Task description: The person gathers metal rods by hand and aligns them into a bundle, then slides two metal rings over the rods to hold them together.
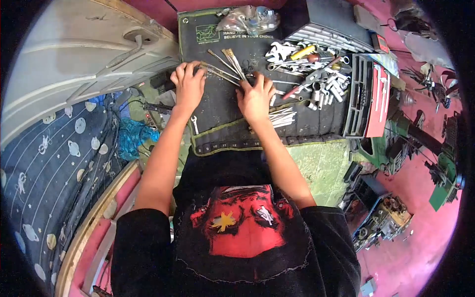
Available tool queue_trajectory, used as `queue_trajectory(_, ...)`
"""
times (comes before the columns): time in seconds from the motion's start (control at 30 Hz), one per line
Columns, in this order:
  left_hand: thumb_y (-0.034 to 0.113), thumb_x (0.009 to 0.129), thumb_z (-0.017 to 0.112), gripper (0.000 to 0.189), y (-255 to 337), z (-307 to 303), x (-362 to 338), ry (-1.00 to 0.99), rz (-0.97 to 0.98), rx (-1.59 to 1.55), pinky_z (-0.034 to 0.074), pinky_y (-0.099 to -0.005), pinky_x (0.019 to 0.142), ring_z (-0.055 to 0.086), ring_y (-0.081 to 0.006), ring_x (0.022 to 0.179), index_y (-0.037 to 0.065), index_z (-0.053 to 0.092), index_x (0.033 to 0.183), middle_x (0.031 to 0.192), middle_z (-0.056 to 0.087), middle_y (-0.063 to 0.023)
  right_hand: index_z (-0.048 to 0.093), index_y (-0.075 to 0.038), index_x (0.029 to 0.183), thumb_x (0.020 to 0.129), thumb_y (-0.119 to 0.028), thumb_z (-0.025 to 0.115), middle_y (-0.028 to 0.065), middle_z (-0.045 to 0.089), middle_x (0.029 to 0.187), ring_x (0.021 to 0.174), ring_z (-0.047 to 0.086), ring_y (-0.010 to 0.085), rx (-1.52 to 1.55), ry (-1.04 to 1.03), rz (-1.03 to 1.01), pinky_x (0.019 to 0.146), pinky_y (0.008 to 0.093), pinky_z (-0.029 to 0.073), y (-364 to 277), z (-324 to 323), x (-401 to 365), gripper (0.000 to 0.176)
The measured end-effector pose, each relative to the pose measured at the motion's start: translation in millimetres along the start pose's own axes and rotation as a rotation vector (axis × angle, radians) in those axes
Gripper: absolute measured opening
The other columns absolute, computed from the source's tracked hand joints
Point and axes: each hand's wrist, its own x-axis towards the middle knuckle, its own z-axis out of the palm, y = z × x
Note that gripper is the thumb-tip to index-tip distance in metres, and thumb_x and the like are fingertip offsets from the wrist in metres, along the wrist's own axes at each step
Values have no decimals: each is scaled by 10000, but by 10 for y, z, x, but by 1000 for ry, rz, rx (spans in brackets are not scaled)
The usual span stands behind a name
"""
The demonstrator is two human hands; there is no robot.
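A black tool mat [217, 106] with yellow-green edging lies before me. My left hand [189, 88] is at its left part, fingers bent and touching the end of long thin metal rods [221, 74]. Near the middle, my right hand [257, 99] has its fingers curled around the lower ends of thin brushes or rods [232, 59] that fan out upward. Just below the right hand lies a bundle of silver rods [283, 118]. To its right is a pile of sockets and wrenches [324, 81]. A small wrench [195, 125] rests at the mat's lower left.
A dark case [331, 22] and a clear plastic bag [249, 21] stand at the far edge. A black-and-red tool tray [377, 101] borders the mat on the right. A pale door with a handle [126, 52] is close on the left. More tools [386, 215] lie at lower right.
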Motion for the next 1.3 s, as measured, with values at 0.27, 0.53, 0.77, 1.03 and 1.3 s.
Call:
queue_trajectory(0.27,172,871,790,227,-205,110,171,-71,110,-38,304,-538,1112,473,-318,1340,177,773,1098,1405,607,-28,747,-132,1019,853,-212,773,187,529,1442,1291,453,447,-34,38,25,1044,609,361,-97,306,78,186)
queue_trajectory(0.53,193,881,783,193,-226,169,206,-67,124,-13,300,-554,1112,470,-323,1349,180,757,1072,1424,596,-25,751,-12,1006,912,-105,628,184,501,1481,1321,453,420,-6,42,15,1090,601,352,-142,309,131,181)
queue_trajectory(0.77,199,906,759,173,-112,100,72,-27,71,32,293,-568,1109,469,-321,1358,184,752,1078,1440,588,-29,746,9,1016,924,-116,632,166,502,1491,1335,449,413,36,74,-29,1105,593,350,-91,204,79,192)
queue_trajectory(1.03,171,919,744,133,383,-68,-316,15,-6,-39,293,-555,1099,477,-328,1339,152,718,1049,1431,588,-49,760,-72,1040,873,-95,749,120,498,1519,1312,449,415,120,56,-78,1074,588,354,266,-142,-167,169)
queue_trajectory(1.3,145,901,753,155,1192,-51,-662,-17,-73,-149,290,-561,1103,456,-349,1348,117,704,1045,1449,561,-76,765,-95,1036,887,-85,741,97,511,1508,1313,447,416,138,-17,-89,1100,587,352,898,-519,-451,151)
